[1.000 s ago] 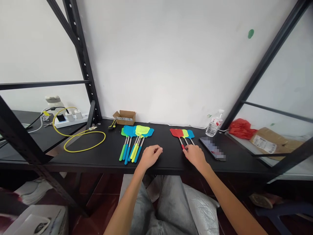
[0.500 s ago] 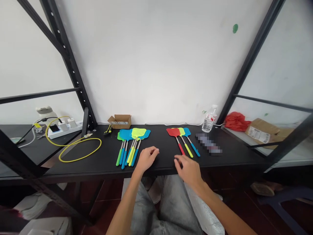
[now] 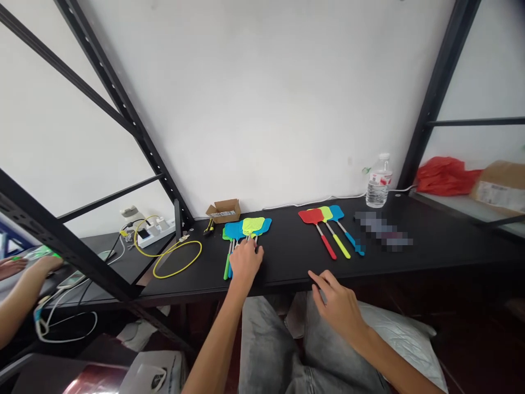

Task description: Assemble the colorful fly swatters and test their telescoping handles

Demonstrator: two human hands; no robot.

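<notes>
- White wall fills the background behind a black metal rack [image 3: 123, 106] whose slanted struts frame the view on the left and right.
- Below it a long black table [image 3: 287, 257] runs from left to right, with the person's grey-trousered legs under its front edge.
- On the left side of that top lies a loop of yellow cable [image 3: 177, 257], and behind it a white power strip [image 3: 153, 232] with plugs in it.
- A bundle of fly swatters [image 3: 241, 235], with blue and yellow-green heads and green and blue handles, lies near the middle of the table, heads toward the wall.
- Well to the right of the bundle three more swatters lie side by side and fanned: a red swatter [image 3: 318, 227], a yellow swatter [image 3: 334, 232] and a blue swatter [image 3: 346, 230].
- A small open cardboard box [image 3: 225, 210] sits at the wall behind the bundle, and a clear water bottle [image 3: 378, 183] stands upright at the wall farther right.
- Beyond the bottle, on the next shelf, are a red plastic bag [image 3: 445, 175] and a brown parcel [image 3: 498, 189].
- The left hand [image 3: 245, 261] lies on the handles of the bundle, fingers curled down over them; whether they are closed on any one handle cannot be told.
- The right hand [image 3: 338, 303] hangs just off the table's front edge, holding nothing, fingers loosely apart and the forefinger stretched toward the edge.
- At the far left another person's hand [image 3: 12, 267] and forearm rest on a neighbouring desk.
</notes>
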